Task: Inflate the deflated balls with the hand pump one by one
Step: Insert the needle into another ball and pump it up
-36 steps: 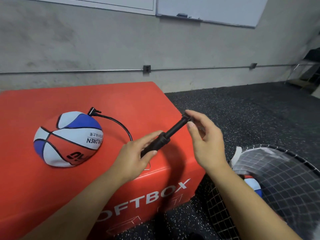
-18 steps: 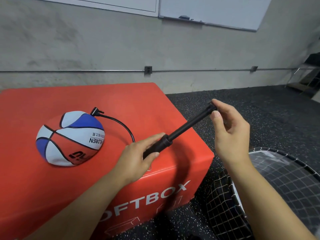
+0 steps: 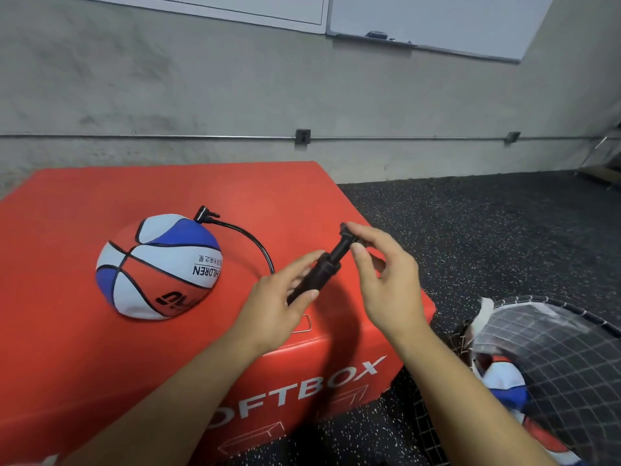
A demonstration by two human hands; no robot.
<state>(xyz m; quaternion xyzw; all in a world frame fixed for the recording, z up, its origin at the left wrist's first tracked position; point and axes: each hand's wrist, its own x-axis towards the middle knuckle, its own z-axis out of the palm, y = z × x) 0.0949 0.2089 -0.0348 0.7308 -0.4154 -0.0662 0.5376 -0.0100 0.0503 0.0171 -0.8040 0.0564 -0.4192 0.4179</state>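
Risk: left hand (image 3: 279, 306) grips pump (image 3: 319, 270) barrel mid-frame, right hand (image 3: 379, 274) pinches its handle, hose (image 3: 250, 235) runs to sagging ball (image 3: 158, 265) left of centre on red box (image 3: 84, 364) — uneven strokes likely tug needle (image 3: 205, 215) out of valve.

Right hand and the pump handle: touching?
Touching. The head view shows the right hand with its thumb and fingers pinching the pump handle at the rod's top end; no gap shows between them.
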